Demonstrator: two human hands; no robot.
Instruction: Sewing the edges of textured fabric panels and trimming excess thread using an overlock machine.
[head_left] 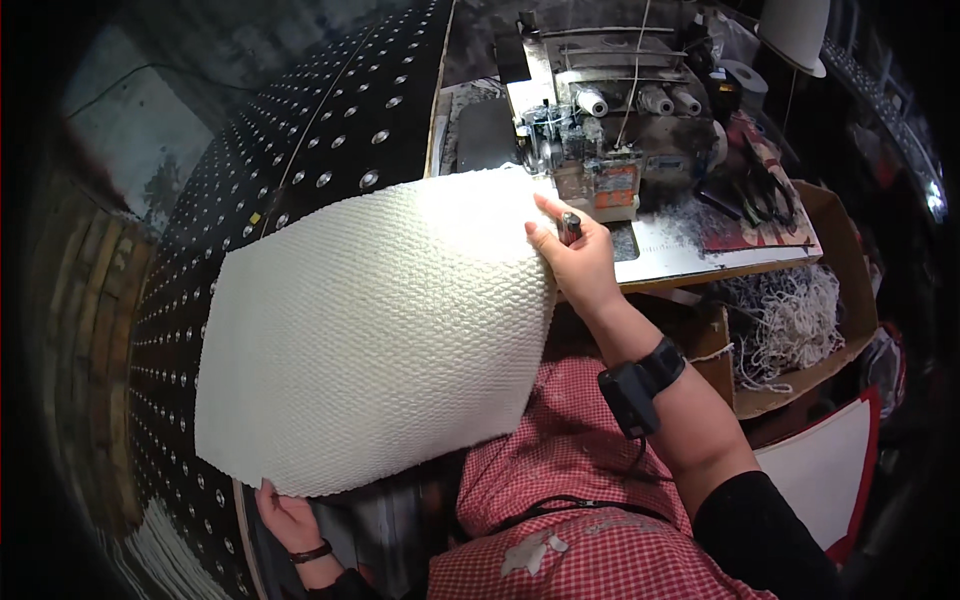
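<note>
At near left, the left hand [288, 515] pinches the white textured fabric [375, 345]; the right hand [580, 262], also holding a small dark tool [570, 228], clamps its far-right edge, apparently keeping it spread before the overlock sewing machine [625, 115].

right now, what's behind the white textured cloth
Around the white cloth, a black dotted surface shows above and left, a red checked apron at lower right. Whatever lies directly behind the cloth is covered.

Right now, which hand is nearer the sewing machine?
The right hand: it holds the white fabric by its upper right edge, just in front of the sewing machine. The left hand is at the fabric's lower edge, well away.
</note>
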